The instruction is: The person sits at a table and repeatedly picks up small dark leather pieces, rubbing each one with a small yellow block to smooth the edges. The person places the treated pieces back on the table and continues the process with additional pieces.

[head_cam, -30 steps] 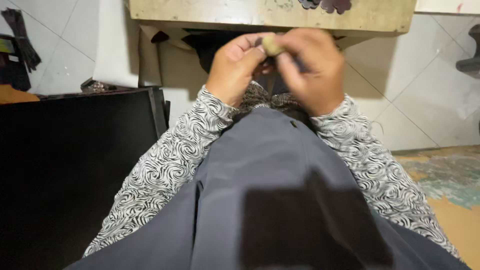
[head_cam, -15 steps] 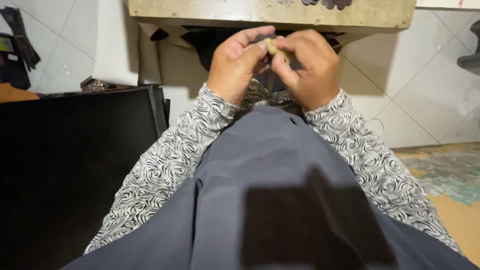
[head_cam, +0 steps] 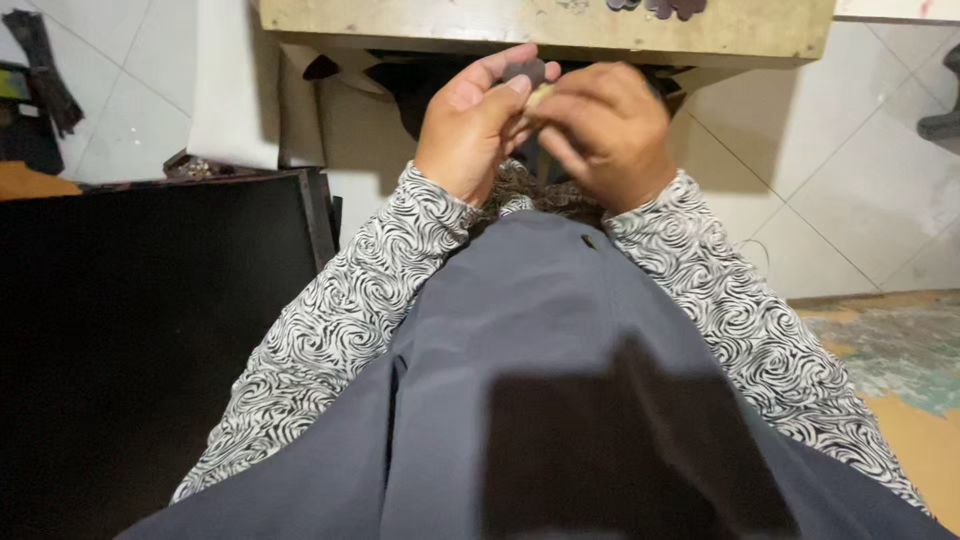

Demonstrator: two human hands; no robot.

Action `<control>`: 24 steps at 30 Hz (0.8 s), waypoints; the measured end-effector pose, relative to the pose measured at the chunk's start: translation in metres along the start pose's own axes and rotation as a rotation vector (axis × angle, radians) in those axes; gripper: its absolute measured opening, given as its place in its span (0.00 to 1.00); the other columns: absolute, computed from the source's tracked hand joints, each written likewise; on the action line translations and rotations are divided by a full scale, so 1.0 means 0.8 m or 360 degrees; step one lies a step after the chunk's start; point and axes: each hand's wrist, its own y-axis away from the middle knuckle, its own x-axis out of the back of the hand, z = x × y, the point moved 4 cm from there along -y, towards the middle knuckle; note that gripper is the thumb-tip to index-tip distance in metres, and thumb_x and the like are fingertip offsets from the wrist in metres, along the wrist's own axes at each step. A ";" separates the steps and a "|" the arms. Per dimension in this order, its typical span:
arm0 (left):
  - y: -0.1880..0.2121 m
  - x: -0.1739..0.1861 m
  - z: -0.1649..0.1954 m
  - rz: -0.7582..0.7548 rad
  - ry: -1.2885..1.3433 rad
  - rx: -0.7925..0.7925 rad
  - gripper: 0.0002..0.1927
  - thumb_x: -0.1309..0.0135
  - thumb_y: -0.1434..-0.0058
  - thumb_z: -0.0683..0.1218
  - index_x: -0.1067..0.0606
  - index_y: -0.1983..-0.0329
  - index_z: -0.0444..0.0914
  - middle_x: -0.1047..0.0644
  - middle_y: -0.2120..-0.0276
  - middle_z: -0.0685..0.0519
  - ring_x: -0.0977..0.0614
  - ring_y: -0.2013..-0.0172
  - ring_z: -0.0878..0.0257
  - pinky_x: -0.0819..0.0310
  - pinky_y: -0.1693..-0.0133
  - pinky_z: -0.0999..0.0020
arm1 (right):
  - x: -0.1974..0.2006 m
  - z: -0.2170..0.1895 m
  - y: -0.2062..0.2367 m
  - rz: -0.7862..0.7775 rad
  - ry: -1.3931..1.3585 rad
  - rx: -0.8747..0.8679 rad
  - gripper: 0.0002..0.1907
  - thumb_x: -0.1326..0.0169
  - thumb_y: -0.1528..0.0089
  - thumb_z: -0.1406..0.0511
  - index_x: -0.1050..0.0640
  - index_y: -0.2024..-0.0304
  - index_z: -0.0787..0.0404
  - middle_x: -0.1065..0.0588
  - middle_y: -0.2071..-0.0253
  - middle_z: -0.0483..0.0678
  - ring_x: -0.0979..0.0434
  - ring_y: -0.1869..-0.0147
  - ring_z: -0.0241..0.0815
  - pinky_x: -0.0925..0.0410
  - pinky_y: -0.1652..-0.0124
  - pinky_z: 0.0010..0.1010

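At the upper middle of the frame, left hand (head_cam: 478,125) and right hand (head_cam: 602,135) pinch 1 small tan piece (head_cam: 540,94); it seems light, stiff, best held at its edges.

Small dark piece (head_cam: 524,70) and tan bit (head_cam: 540,94) — perhaps touching — between fingertips.

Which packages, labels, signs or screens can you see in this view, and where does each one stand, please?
No clear screen, label or sign.
Cardboard sheet: under the wooden bench, beyond the left hand; flat, plain brown.
Small box-like object: far left edge; dark with yellow-green patch, too cropped to identify.
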 end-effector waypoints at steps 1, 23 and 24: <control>0.001 0.001 -0.001 0.0037 -0.0044 0.0029 0.23 0.53 0.28 0.40 0.38 0.31 0.29 0.21 0.44 0.44 0.19 0.55 0.66 0.22 0.54 0.74 | 0.003 0.006 0.002 0.0028 0.0047 -0.0108 0.14 0.32 0.38 0.73 0.18 0.51 0.60 0.23 0.50 0.48 0.22 0.45 0.50 0.28 0.46 0.39; 0.000 -0.002 0.003 0.0062 -0.0042 0.0056 0.21 0.53 0.28 0.41 0.35 0.34 0.30 0.22 0.43 0.44 0.18 0.51 0.64 0.22 0.49 0.69 | 0.002 0.005 0.001 0.0019 0.0056 -0.0083 0.12 0.34 0.39 0.74 0.19 0.54 0.62 0.22 0.51 0.50 0.22 0.46 0.51 0.28 0.45 0.40; 0.001 -0.002 0.003 0.0089 -0.0009 0.0077 0.21 0.54 0.28 0.42 0.35 0.35 0.30 0.22 0.44 0.44 0.16 0.50 0.64 0.19 0.45 0.70 | 0.004 0.007 0.001 0.0024 0.0090 -0.0167 0.11 0.34 0.39 0.75 0.19 0.55 0.62 0.22 0.51 0.49 0.22 0.45 0.50 0.28 0.45 0.39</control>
